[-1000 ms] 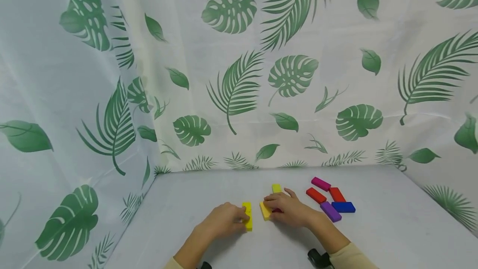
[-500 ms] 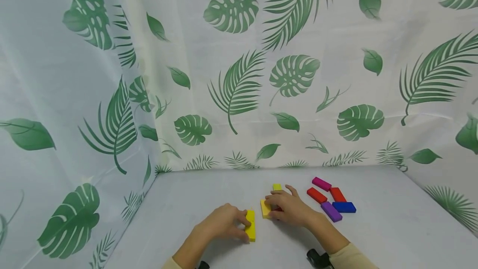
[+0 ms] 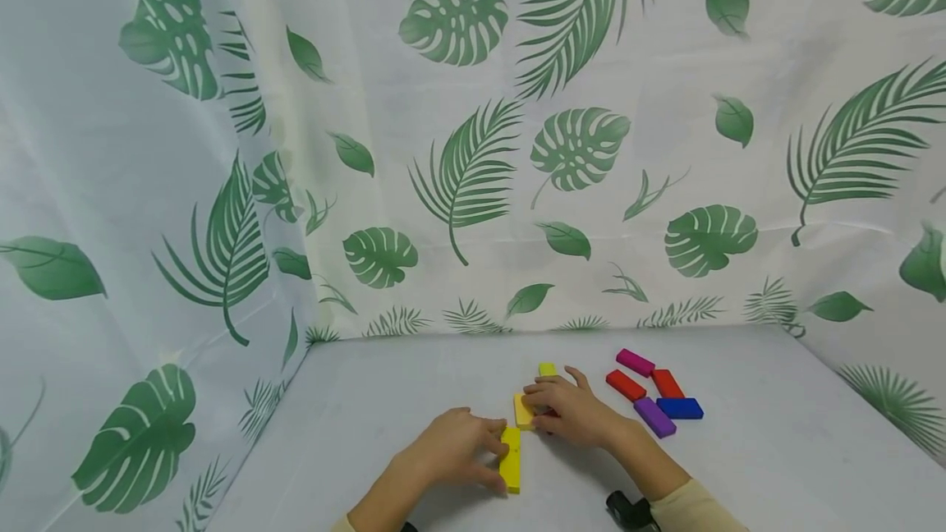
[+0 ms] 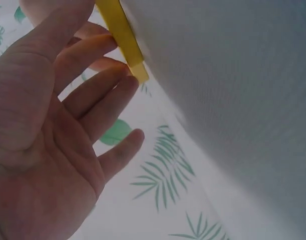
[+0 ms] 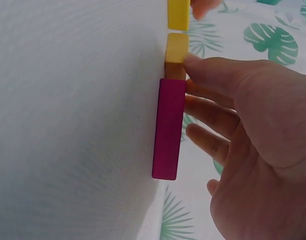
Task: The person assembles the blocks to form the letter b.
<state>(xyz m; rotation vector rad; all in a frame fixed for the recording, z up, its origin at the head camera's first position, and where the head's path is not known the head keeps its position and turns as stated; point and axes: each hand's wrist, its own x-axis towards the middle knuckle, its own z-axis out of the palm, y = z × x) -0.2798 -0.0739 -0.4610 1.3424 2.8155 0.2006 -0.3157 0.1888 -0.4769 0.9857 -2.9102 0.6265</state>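
Note:
My left hand (image 3: 461, 446) pinches a bright yellow block (image 3: 511, 466) lengthwise, thumb at the near end and fingers at the far part. In the left wrist view, fingertips (image 4: 130, 82) reach the block's edge near its end. My right hand (image 3: 575, 410) holds a pale orange-yellow block (image 3: 523, 413) between thumb and fingers, just beyond the bright yellow one. The right wrist view shows a narrow gap between those two blocks. A magenta block (image 5: 169, 130) lies right beside the orange-yellow one, mostly hidden under my right hand in the head view.
A yellow-green block (image 3: 547, 369) shows behind my right hand. To the right lie a magenta block (image 3: 636, 362), two red blocks (image 3: 626, 385), a purple block (image 3: 654, 417) and a blue block (image 3: 680, 409). Leaf-print cloth (image 3: 502, 286) walls the white table's back and left.
My left hand has brought the bright yellow block to the right and nearer me, down to the near end of the orange-yellow block. My right hand has hardly moved.

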